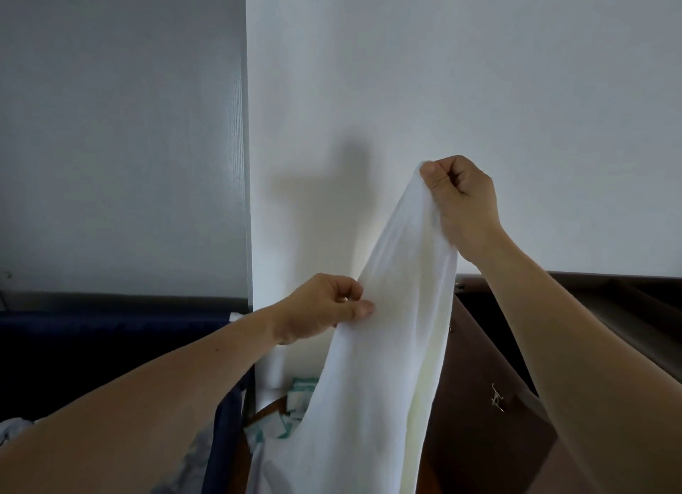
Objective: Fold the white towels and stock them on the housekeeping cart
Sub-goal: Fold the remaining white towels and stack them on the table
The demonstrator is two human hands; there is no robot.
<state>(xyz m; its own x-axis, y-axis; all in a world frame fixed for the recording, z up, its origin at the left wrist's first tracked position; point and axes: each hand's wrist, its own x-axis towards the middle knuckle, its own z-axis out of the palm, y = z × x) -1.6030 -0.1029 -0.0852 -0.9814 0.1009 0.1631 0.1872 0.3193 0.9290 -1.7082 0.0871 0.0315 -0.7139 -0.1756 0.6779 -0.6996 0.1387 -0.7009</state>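
A white towel (391, 346) hangs lengthwise in front of me, raised against the white wall. My right hand (461, 205) pinches its top corner high up, fingers curled round the cloth. Lower and to the left, my left hand (324, 309) pinches the towel's left edge between thumb and fingers. The towel's lower part runs down out of the frame's bottom.
A dark blue fabric bin (110, 346) stands at the left, with grey cloth (14, 431) showing at its bottom corner. A brown bag (491, 401) with metal clips hangs at the right. Small white-and-teal packets (295, 401) lie below between them. A white wall (443, 87) is close ahead.
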